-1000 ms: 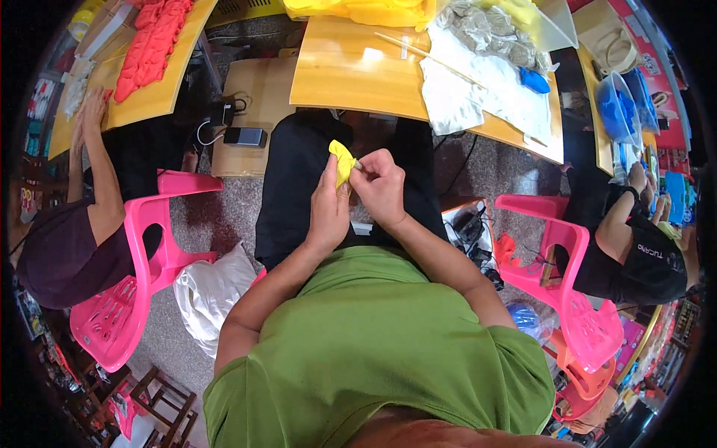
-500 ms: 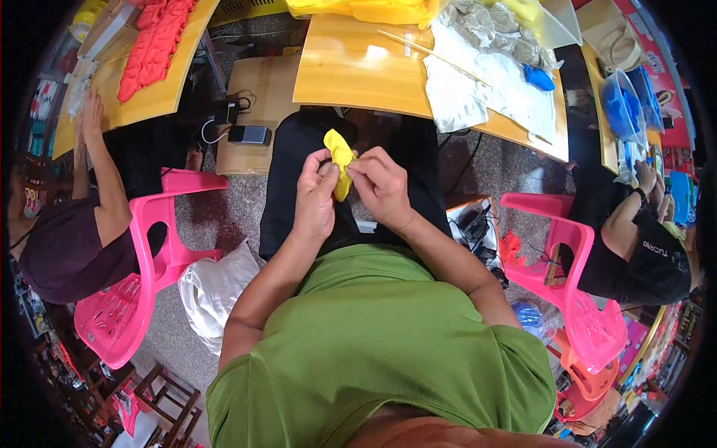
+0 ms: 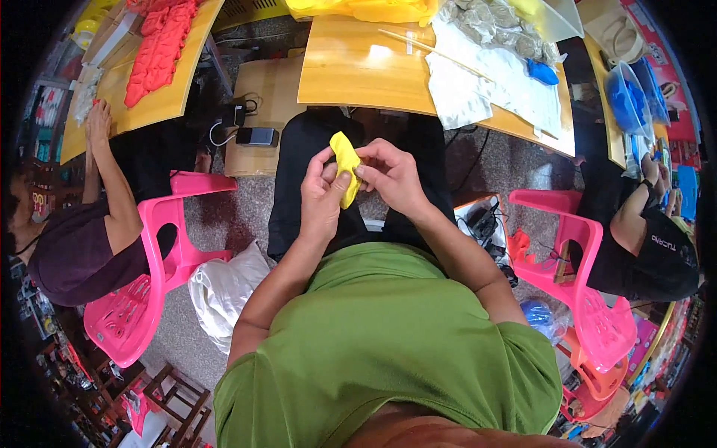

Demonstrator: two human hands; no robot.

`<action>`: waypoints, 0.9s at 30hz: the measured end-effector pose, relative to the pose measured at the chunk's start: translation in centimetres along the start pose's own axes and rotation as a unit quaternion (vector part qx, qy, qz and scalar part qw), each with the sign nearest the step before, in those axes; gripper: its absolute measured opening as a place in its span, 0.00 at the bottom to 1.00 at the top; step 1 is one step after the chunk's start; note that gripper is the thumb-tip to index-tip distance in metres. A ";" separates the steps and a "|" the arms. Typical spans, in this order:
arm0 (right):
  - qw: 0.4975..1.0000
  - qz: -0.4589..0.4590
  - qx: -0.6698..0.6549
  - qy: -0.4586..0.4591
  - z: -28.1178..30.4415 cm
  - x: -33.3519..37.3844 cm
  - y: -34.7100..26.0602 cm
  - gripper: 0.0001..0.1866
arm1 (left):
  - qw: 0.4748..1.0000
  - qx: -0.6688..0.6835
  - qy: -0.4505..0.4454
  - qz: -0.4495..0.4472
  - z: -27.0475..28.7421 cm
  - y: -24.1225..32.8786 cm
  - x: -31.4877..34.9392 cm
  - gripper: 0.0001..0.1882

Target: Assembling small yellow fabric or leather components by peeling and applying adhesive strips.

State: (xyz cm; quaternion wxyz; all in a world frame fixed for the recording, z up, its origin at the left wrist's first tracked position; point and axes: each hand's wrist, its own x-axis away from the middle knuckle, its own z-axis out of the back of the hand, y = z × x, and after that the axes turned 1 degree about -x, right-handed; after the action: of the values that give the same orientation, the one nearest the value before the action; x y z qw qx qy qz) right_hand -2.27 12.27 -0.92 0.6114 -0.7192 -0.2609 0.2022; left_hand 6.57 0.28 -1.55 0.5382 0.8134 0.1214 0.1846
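Note:
A small, long yellow cloth piece is held up over my lap, tilted slightly with its upper end to the left. My left hand grips it from the left, the thumb pressed on its lower half and the fingers behind. From the other side, my right hand has its bent fingers and thumb at the piece's right edge. Whether anything lies inside the cloth is hidden. Beyond my knees stands a wooden table, nearest to both hands.
On that table are a yellow pile, a thin stick, white cloth, several clear packets and a blue piece. Pink chairs flank me, co-workers beside them. A white sack lies on the floor.
The right hand's fingers have loosened and spread a little along the yellow cloth piece's edge. The left thumb sits lower on it. The whole view has shifted slightly.

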 end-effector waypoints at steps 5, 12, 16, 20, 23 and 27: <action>0.992 0.112 0.061 -0.006 0.7 0.3 0.8 0.07 | 0.985 0.118 -0.029 0.119 1.0 -0.7 -0.7 0.16; 0.947 0.221 0.229 0.043 0.3 0.5 -0.8 0.08 | 0.976 0.124 -0.046 0.172 0.4 0.8 -0.9 0.09; 0.931 0.249 0.255 0.079 -0.5 0.4 0.0 0.08 | 0.996 0.026 -0.049 0.068 0.8 -0.3 -0.7 0.07; 0.947 0.228 0.186 0.132 -1.1 0.7 0.3 0.06 | 0.997 0.045 -0.049 0.039 0.5 -0.5 -0.5 0.07; 0.989 -0.015 -0.125 0.074 -0.3 1.2 -0.7 0.02 | 0.966 0.211 -0.073 0.127 0.3 -0.1 -0.5 0.10; 0.995 -0.018 -0.081 0.060 -0.3 1.9 -1.2 0.02 | 0.943 0.291 -0.069 0.145 1.8 -1.0 -0.5 0.15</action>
State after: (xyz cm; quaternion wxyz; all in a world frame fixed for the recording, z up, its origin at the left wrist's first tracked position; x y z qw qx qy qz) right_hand -0.75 13.33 0.32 0.5693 -0.7724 -0.2521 0.1255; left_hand 6.91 -0.99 -3.17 0.2526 0.9541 0.0135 0.1604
